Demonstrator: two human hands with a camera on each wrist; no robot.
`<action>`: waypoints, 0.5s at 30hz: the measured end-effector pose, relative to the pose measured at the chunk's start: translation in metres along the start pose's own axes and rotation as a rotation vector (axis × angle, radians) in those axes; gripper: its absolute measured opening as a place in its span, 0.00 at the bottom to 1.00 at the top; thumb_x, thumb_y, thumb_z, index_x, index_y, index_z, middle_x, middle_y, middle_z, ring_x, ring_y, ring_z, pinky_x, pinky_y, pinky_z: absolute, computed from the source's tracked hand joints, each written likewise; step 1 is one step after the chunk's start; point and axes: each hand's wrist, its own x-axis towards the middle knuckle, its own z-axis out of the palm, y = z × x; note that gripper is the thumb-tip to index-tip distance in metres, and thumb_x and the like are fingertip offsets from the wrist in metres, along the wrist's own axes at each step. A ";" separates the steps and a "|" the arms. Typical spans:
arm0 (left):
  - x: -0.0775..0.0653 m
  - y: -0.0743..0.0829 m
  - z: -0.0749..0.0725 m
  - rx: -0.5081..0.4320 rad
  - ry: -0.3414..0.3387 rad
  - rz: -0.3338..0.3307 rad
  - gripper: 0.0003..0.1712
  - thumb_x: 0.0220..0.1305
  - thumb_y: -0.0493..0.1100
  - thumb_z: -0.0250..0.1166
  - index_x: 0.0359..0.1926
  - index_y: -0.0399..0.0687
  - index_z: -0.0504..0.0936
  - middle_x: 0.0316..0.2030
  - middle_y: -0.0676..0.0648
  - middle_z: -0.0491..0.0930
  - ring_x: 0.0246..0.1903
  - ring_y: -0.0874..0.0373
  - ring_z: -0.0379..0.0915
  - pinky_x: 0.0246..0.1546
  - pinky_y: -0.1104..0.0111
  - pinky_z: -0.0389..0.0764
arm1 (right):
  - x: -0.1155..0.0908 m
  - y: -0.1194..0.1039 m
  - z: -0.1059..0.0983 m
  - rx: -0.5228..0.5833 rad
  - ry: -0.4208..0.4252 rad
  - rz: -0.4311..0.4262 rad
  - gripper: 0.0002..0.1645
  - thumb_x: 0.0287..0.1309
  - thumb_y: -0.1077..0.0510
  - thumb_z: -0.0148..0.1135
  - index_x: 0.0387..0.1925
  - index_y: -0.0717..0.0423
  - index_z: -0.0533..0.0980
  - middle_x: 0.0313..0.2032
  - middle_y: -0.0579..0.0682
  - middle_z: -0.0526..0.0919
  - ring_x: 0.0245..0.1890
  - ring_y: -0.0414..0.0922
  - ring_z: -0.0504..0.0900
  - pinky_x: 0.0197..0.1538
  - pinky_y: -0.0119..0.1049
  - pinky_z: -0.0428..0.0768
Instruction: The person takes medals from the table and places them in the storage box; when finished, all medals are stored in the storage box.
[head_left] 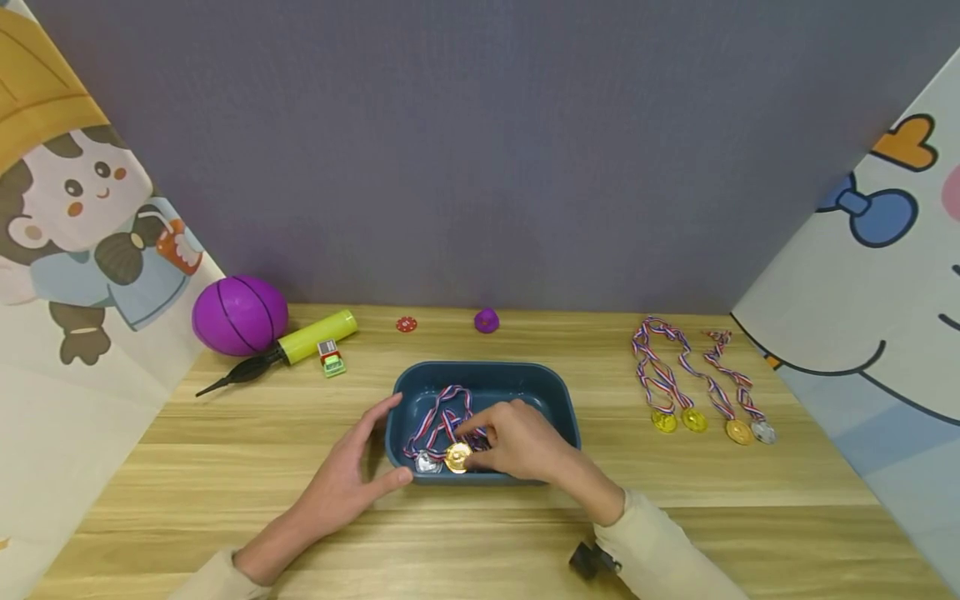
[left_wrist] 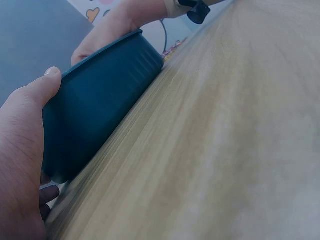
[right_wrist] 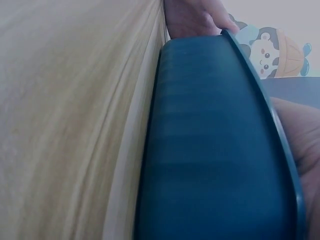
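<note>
In the head view, a dark blue plastic bin [head_left: 525, 379] stands on the table, holding medals on striped red, white and blue ribbons. My left hand [head_left: 348, 467] spans the bin's left end, its thumb at the near corner and index finger at the left rim; in the left wrist view the thumb presses the rim. My right hand [head_left: 517, 437] reaches inside, with thumb and index finger at a gold medal [head_left: 457, 457] and its ribbon. A silver medal [head_left: 427, 462] lies just left of it. The bin's wall hides these fingers in the right wrist view.
Several ribboned medals [head_left: 694, 419] lie at right. Toward the back left are a purple ball [head_left: 240, 315], a yellow pump [head_left: 318, 336] and a small green-and-red item [head_left: 331, 357]. A red chip [head_left: 406, 324] and a small purple object [head_left: 486, 321] lie near the back wall.
</note>
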 end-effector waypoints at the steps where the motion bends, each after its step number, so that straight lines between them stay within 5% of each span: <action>1: 0.000 0.000 0.000 -0.001 0.000 0.002 0.59 0.63 0.50 0.82 0.88 0.65 0.58 0.73 0.41 0.77 0.72 0.38 0.75 0.73 0.34 0.70 | 0.000 -0.001 0.000 -0.005 0.000 0.003 0.20 0.59 0.56 0.86 0.54 0.49 0.93 0.12 0.34 0.62 0.14 0.32 0.58 0.20 0.28 0.56; 15: 0.000 -0.001 0.000 -0.010 0.000 0.000 0.59 0.64 0.50 0.82 0.88 0.64 0.58 0.74 0.38 0.75 0.73 0.35 0.73 0.73 0.33 0.69 | -0.007 -0.001 -0.008 0.004 0.041 0.028 0.18 0.62 0.55 0.85 0.54 0.50 0.93 0.11 0.33 0.61 0.12 0.32 0.56 0.19 0.27 0.55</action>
